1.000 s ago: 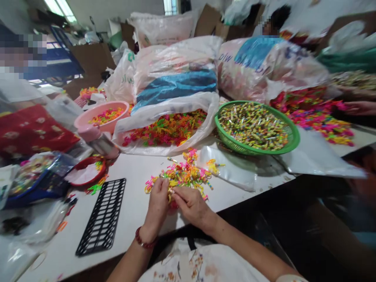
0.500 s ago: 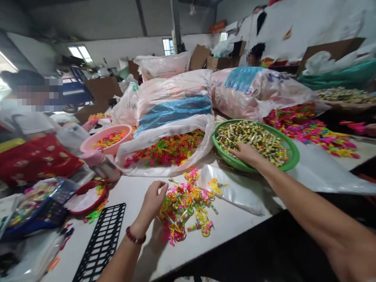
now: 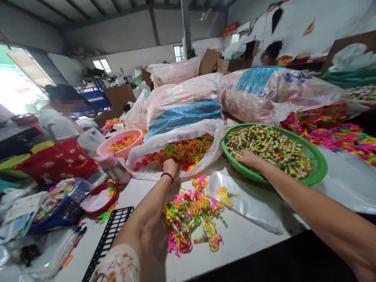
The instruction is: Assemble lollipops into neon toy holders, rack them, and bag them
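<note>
My left hand [image 3: 170, 168], with a dark red bead bracelet, is at the mouth of a white woven sack [image 3: 217, 135]. Its fingers are curled down against small colourful plastic pieces [image 3: 182, 150] in the sack; what they hold is hidden. Over the left side of a green mesh basket [image 3: 321, 168], my right hand [image 3: 249, 159] has its fingers closed among small striped tubes [image 3: 273, 145]; I cannot make out what is between them. Between my arms lies a pile of bright plastic pieces mixed with striped tubes [image 3: 190, 215] on the white table [image 3: 235, 254].
Clear plastic bags [image 3: 249, 201] lie beside the pile. On the left are a black grid rack [image 3: 111, 231], a red bowl [image 3: 101, 209], a pink-lidded bottle [image 3: 113, 168], a pink basin [image 3: 102, 147] and a blue basket [image 3: 61, 215]. Another person [image 3: 58, 121] sits at the far left.
My left hand has moved from beside the pile forward into the sack's mouth. My right hand stays at the green basket's left side. The view has shifted left.
</note>
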Motion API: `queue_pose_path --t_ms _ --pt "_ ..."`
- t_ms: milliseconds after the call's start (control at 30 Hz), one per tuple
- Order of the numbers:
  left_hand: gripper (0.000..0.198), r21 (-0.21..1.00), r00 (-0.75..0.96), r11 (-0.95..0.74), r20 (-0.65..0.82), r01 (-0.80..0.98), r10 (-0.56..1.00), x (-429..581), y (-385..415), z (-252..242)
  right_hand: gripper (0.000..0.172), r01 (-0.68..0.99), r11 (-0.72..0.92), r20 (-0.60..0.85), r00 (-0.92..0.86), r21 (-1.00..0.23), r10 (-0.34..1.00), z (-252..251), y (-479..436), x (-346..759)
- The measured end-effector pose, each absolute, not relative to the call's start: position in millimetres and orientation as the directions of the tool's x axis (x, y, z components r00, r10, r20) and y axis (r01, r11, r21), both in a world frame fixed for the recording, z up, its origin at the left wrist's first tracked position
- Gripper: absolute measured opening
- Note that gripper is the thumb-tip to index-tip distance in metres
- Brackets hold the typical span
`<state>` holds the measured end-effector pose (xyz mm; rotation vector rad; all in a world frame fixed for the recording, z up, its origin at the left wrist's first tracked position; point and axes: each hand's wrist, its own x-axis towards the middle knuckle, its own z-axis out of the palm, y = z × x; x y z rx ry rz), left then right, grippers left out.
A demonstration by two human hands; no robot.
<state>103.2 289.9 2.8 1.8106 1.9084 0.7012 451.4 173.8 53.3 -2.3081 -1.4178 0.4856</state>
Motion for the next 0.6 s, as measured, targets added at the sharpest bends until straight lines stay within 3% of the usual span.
queue_pose_path --t_ms 167,333,433,600 --pt "0.008 0.702 -0.081 0.005 0.075 0.713 0.994 90 289 -14 0.032 0.668 -0.374 -0.036 0.462 -0.644 0.886 59 164 455" --pt "0.007 0.806 -0.129 0.042 0.043 0.590 0.991 66 282 -19 0.015 0.209 -0.237 -0.081 0.564 -0.949 0.822 67 157 452" --pt "0.012 0.855 -0.115 0.060 0.000 0.515 0.993 54 275 -17 0.012 0.100 -0.168 -0.090 0.532 -0.981 0.842 75 153 447" --pt "0.023 0.886 -0.045 0.017 0.004 0.464 0.999 43 260 -17 0.014 0.134 -0.170 -0.065 0.567 -0.976 0.821 85 153 446"
